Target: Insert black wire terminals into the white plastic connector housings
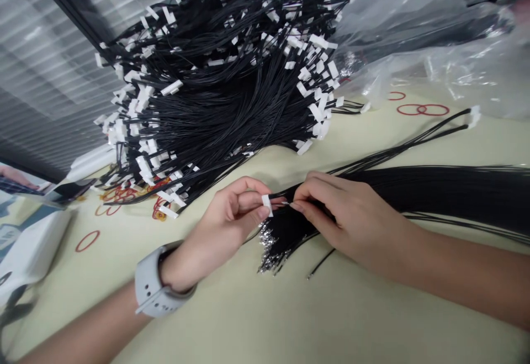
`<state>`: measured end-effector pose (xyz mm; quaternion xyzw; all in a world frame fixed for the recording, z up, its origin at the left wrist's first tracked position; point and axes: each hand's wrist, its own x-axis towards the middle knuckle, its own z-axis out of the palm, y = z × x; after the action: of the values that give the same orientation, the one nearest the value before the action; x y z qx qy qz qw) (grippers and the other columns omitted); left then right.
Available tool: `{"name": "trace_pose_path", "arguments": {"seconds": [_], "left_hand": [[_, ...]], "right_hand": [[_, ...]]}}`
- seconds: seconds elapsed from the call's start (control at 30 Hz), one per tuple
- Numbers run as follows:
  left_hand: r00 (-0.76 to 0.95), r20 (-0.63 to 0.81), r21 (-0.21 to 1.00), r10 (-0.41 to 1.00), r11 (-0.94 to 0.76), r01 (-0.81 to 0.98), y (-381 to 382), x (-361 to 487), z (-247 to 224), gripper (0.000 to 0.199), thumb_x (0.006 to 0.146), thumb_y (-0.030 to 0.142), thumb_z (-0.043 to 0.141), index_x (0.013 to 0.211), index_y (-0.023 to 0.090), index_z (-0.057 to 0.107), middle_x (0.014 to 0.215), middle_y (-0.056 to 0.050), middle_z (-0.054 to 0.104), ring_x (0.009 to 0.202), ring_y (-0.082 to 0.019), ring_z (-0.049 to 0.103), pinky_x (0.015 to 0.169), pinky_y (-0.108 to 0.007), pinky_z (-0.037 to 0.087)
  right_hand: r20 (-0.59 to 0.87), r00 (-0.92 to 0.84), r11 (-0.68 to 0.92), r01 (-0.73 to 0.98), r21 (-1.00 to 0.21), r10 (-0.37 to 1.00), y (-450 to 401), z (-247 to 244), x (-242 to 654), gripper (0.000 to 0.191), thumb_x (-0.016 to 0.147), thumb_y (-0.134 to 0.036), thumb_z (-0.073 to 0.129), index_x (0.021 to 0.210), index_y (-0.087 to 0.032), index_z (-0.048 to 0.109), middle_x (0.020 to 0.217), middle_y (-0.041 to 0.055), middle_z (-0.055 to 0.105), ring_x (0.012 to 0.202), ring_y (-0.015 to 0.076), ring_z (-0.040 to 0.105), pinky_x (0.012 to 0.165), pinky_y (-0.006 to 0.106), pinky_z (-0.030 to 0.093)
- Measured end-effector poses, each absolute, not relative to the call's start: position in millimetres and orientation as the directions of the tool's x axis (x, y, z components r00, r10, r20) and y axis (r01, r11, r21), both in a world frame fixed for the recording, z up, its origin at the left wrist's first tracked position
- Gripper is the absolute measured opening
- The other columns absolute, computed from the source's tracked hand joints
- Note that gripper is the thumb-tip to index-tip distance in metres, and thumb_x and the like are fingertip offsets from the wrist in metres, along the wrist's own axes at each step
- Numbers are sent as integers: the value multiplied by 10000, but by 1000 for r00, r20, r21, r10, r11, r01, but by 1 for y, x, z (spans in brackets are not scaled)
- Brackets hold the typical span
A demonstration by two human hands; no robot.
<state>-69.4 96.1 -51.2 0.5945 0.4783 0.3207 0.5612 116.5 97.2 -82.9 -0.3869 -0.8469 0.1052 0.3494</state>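
Between the thumb and fingers of my left hand [232, 215] is a small white connector housing [267, 205], with black wires running off it to the right. My right hand [348, 215] pinches a thin black wire close to its metal-tipped end, just right of the housing; the tip points towards it. Whether tip and housing touch I cannot tell. Under both hands lies a thick bundle of loose black wires [447, 193], their shiny crimped ends [268, 248] gathered below my left fingers. One stray wire [321, 263] sticks out of the bundle towards me.
A tall heap of black cables [232, 93] with white connectors stands behind my hands. Red rubber bands [422, 110] lie at the right, another band [88, 241] at the left. Clear plastic bags [447, 60] fill the back right. A white box-like object [37, 248] sits far left.
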Motion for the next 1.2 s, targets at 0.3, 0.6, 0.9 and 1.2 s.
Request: {"name": "trace_pose_path", "arguments": {"seconds": [0.3, 0.6, 0.9, 1.2], "left_hand": [[364, -128, 983, 923, 69, 170, 89, -65, -51, 108, 792, 116, 574, 833, 176, 494, 627, 45, 587, 520, -70, 462, 475, -186, 308], [366, -99, 990, 925, 54, 133, 92, -65, -54, 109, 794, 109, 580, 860, 157, 507, 724, 1, 636, 625, -84, 531, 540, -176, 361], [354, -108, 985, 929, 50, 167, 93, -65, -54, 103, 792, 110, 579, 864, 134, 509, 671, 17, 602, 534, -44, 416, 473, -147, 280], [374, -127, 976, 919, 48, 213, 94, -66, -53, 94, 791, 121, 569, 858, 142, 507, 638, 32, 573, 474, -33, 334, 427, -155, 225]], "right_hand": [[541, -454, 700, 554, -450, 708, 96, -81, 114, 154, 880, -147, 422, 750, -161, 503, 708, 3, 514, 596, 99, 474, 535, 222, 367], [621, -351, 705, 472, -528, 701, 90, -75, 115, 120, 866, -122, 462, 816, -172, 559, 728, -11, 510, 601, 71, 467, 552, 202, 371], [446, -403, 601, 532, -597, 799, 95, -76, 113, 142, 831, -123, 477, 738, -156, 578, 712, -8, 532, 543, 68, 429, 482, 209, 317], [486, -419, 642, 498, -583, 767, 97, -78, 114, 124, 818, -115, 496, 738, -140, 588, 679, -21, 508, 538, 52, 416, 500, 198, 315]]}}
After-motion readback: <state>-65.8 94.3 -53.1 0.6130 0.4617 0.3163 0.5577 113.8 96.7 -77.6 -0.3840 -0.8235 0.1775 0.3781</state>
